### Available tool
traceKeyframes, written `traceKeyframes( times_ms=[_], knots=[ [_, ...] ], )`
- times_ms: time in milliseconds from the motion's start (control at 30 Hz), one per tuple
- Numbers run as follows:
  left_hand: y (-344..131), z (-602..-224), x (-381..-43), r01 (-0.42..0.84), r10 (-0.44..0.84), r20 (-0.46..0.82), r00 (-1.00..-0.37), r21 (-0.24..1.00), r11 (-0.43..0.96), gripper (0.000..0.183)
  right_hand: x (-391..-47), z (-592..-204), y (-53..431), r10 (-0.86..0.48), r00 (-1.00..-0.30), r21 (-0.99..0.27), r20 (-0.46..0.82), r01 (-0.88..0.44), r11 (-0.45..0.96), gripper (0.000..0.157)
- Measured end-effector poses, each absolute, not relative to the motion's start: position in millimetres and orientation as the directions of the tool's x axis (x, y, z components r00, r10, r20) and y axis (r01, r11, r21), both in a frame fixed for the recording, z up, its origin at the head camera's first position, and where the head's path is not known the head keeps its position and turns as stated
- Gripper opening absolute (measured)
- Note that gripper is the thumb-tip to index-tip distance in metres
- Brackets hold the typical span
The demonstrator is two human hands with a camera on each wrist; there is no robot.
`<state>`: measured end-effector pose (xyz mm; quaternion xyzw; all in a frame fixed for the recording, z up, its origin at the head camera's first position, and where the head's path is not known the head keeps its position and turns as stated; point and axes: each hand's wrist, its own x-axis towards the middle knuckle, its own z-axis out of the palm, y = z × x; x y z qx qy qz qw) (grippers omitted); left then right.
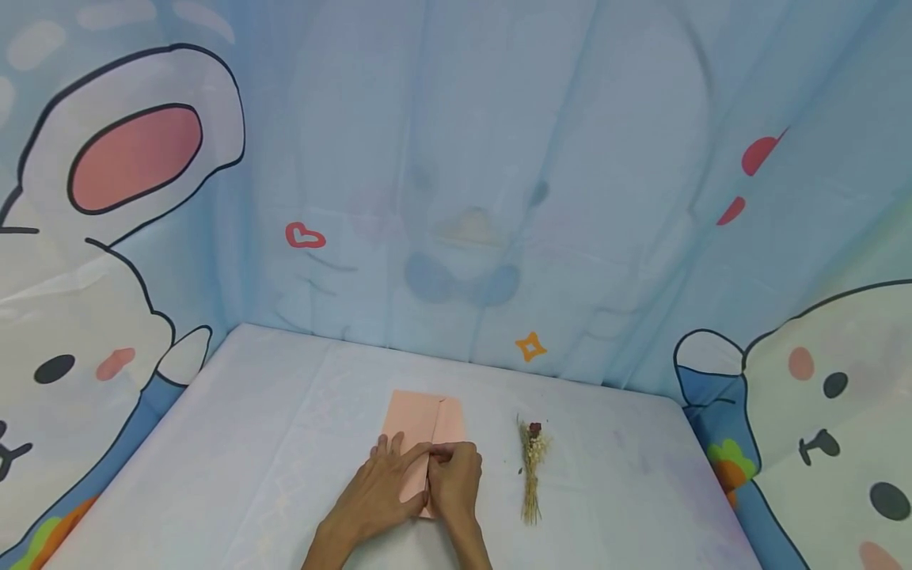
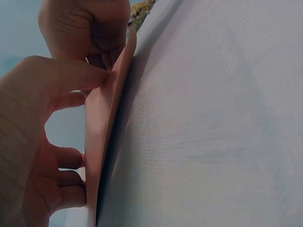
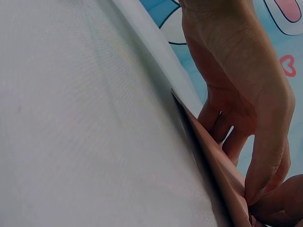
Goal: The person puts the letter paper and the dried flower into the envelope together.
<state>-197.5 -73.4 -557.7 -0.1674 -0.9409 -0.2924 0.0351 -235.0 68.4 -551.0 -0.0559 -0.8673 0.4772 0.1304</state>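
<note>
A folded sheet of peach-pink paper (image 1: 413,413) lies on the white-covered table, with a lengthwise seam where one side overlaps the other. My left hand (image 1: 378,487) rests on its left part, fingers spread and thumb near the seam. Just across the seam, my right hand (image 1: 456,479) has curled fingers that pinch the overlapping edge of the paper. Both hands meet at the seam, and the right fingertips are partly hidden. Seen from the left wrist, the paper (image 2: 97,127) stands slightly off the cloth along its side edge.
A small bunch of dried flowers (image 1: 530,471) with a dark red bloom lies to the right of the paper. Pale cloth covers the table (image 1: 249,443). Behind and at both sides hangs a blue curtain (image 1: 342,142) printed with cartoon animals.
</note>
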Motion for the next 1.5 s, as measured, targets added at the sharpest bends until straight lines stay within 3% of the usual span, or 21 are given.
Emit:
traceKeyframes(
  times_ms=[367, 667, 1000, 1267, 1500],
  knots=[
    [-71.1, -553.7, -196.6, 0.343, 0.299, 0.171, -0.939, 0.536, 0.772, 0.062, -229.0, -543.1, 86.8, 0.208, -0.951, -0.818, 0.228, -0.072, 0.57, 0.009],
    [-75.9, -552.6, -188.4, 0.318, 0.295, 0.138, -0.946, 0.579, 0.75, 0.059, -219.7, -540.7, 133.5, 0.397, -0.85, -0.786, 0.346, -0.032, 0.617, 0.015],
    [-70.1, -549.1, -192.9, 0.326, 0.295, 0.15, -0.944, 0.574, 0.751, 0.059, -213.9, -536.6, 184.7, 0.584, -0.714, -0.739, 0.386, 0.14, 0.659, 0.016],
    [-67.7, -551.0, -191.3, 0.319, 0.299, 0.137, -0.945, 0.6, 0.733, 0.06, -213.9, -547.1, 196.2, 0.624, -0.726, -0.761, 0.29, 0.22, 0.61, 0.021],
    [-68.1, -546.1, -190.8, 0.294, 0.281, 0.119, -0.952, 0.604, 0.741, 0.06, -218.8, -551.9, 193.4, 0.591, -0.756, -0.713, 0.283, 0.246, 0.656, 0.012]
  ],
)
